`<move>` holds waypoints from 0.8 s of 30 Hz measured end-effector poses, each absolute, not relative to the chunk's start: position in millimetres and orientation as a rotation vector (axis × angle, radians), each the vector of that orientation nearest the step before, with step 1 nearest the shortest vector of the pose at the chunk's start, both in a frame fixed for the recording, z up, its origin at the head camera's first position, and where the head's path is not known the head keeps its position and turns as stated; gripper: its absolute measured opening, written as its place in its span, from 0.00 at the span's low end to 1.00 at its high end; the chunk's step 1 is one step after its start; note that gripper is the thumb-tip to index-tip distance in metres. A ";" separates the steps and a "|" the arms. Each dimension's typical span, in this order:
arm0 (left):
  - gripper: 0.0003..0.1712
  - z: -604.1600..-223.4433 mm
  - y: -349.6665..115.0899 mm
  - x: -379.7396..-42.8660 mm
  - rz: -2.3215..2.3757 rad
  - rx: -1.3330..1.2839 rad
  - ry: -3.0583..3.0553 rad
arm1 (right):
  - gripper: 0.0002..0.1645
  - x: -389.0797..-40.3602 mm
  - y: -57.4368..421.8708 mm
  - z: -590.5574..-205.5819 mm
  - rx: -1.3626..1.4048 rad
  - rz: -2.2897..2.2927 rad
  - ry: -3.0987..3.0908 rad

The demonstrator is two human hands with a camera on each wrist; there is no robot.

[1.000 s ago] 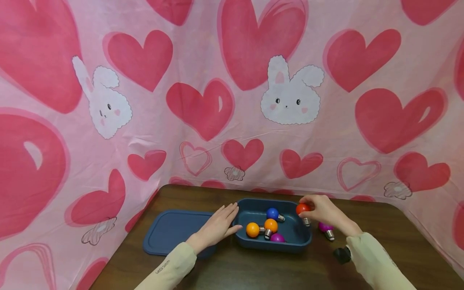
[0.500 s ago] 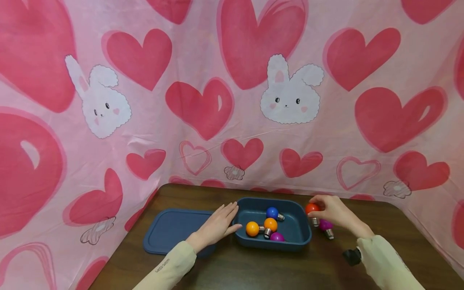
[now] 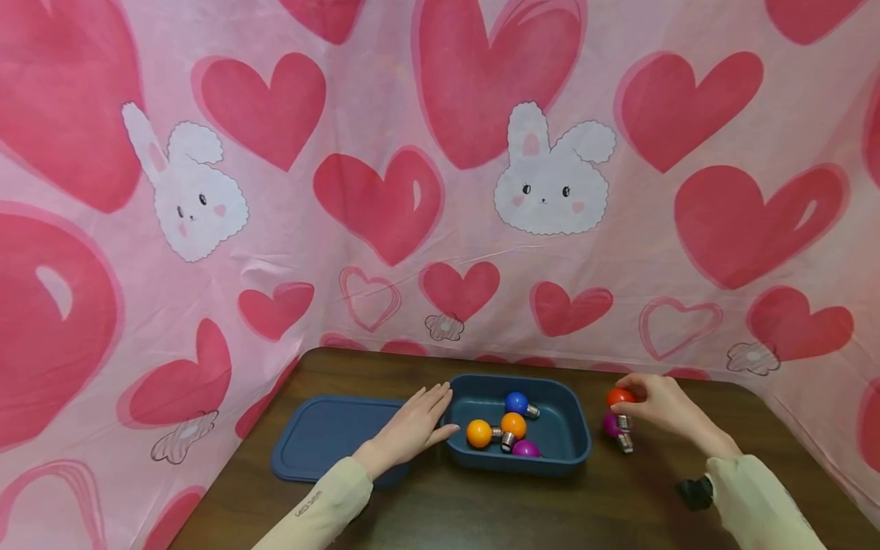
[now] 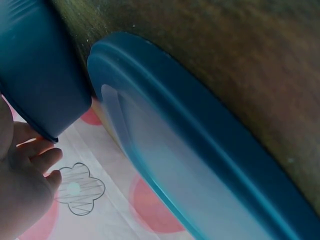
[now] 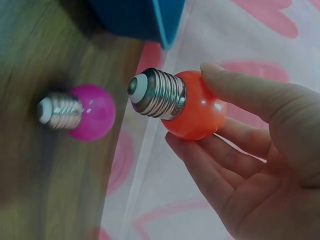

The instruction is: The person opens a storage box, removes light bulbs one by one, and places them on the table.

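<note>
My right hand (image 3: 656,399) pinches a red light bulb (image 5: 200,112) by its glass between thumb and fingertips, its screw base facing away from the palm. A magenta bulb (image 5: 94,112) lies on the table beneath it, right of the box. With fingers straight, my left hand (image 3: 415,420) rests against the left rim of a dark blue box (image 3: 567,458). Inside the box are a blue bulb (image 3: 517,404), two orange bulbs, one at the left (image 3: 479,434) and one near the middle (image 3: 512,426), and a magenta bulb (image 3: 526,449) partly hidden by the front wall.
A flat dark blue lid (image 3: 333,435) lies on the brown wooden table (image 3: 467,512), left of the box and partly under my left forearm. A pink curtain (image 3: 454,229) with hearts and rabbits hangs behind the table and along its sides.
My right hand has carried the red bulb rightward from over the box's right rim to above the magenta bulb on the table. The left hand has stayed at the box.
</note>
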State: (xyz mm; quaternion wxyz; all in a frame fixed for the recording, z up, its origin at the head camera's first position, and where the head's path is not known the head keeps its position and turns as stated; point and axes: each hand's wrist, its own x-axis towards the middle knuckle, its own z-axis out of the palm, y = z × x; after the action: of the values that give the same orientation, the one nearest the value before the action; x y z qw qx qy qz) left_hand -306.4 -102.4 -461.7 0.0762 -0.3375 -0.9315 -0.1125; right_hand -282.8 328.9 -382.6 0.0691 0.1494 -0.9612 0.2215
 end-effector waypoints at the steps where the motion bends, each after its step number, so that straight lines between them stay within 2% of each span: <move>1: 0.39 -461.8 -102.5 -306.4 -0.336 -1.013 -2.787 | 0.25 -282.5 331.8 -383.5 0.433 0.663 -2.902; 12: 0.40 -462.5 -102.4 -306.5 -0.331 -0.992 -2.811 | 0.28 -283.0 356.1 -392.0 0.298 0.645 -2.995; 24: 0.39 -464.0 -102.2 -306.7 -0.325 -0.985 -2.814 | 0.26 -283.7 374.1 -407.3 0.249 0.600 -2.992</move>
State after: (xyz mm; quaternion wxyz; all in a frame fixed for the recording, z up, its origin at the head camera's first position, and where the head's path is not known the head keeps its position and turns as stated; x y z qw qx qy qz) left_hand -306.7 -102.2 -464.0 0.0714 -0.3276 -0.9359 -0.1079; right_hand -283.7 374.1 -407.3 0.0400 0.0814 -0.9764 0.1959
